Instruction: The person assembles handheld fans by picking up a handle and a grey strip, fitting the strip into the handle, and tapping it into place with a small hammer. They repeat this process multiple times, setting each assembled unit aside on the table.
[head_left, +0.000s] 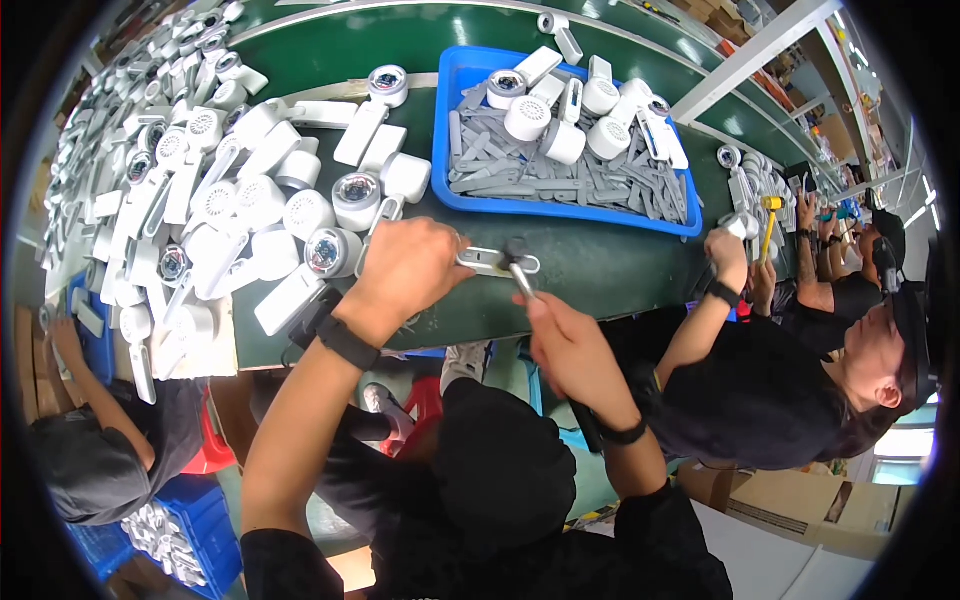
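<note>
My left hand [410, 265] is closed around a white handheld fan near the front edge of the green table, its narrow handle [488, 260] sticking out to the right. In my right hand [575, 350] is a hammer [522, 280] with a metal shaft and a dark grip. The hammer's head lies over the far end of the fan handle; whether it touches cannot be made out. Part of the fan is hidden under my left fingers. Just beyond stands a blue tray [570, 203] of grey strips, with several white fan bodies [527, 118] on top.
A large heap of white fans [255, 200] covers the table's left side. On the right, a co-worker's hand [728, 255] works beside a yellow mallet [770, 205] and more white fans. Another person sits at the left. A blue crate [205, 525] of white parts stands low at the left.
</note>
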